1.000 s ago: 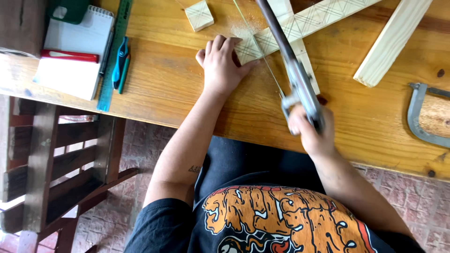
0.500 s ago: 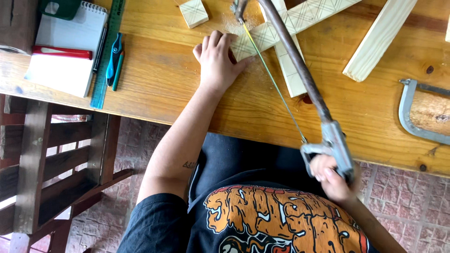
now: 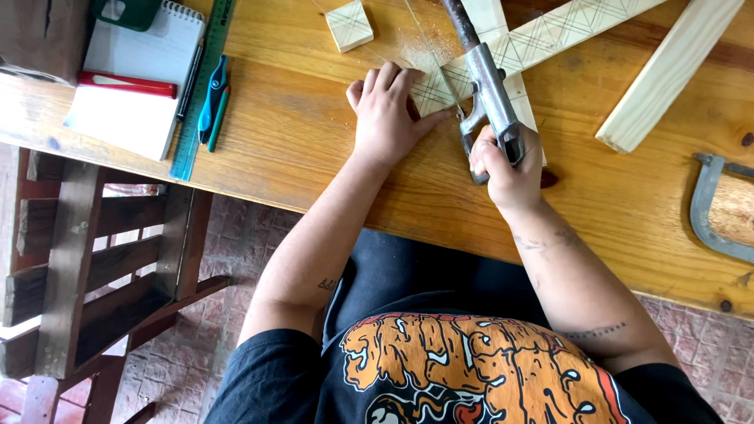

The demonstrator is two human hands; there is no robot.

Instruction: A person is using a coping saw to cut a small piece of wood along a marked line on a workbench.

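Note:
My left hand lies flat on the end of a pale wooden strip marked with pencil lines, pinning it to the wooden table. My right hand grips the grey handle of a hacksaw, whose frame runs up and away across the strip. The thin blade crosses the strip just right of my left fingers. Sawdust lies on the table beside the cut. A second pale strip lies crossed under the marked one.
A small wooden block sits behind my left hand. At the left lie a notepad, a red pen, a green ruler and a blue tool. A plain wooden bar and a metal clamp are at right. A wooden chair stands below left.
The saw has been pushed forward across the strip: my right hand moved from near my body up to the table beside the strip. My left hand stayed on the strip.

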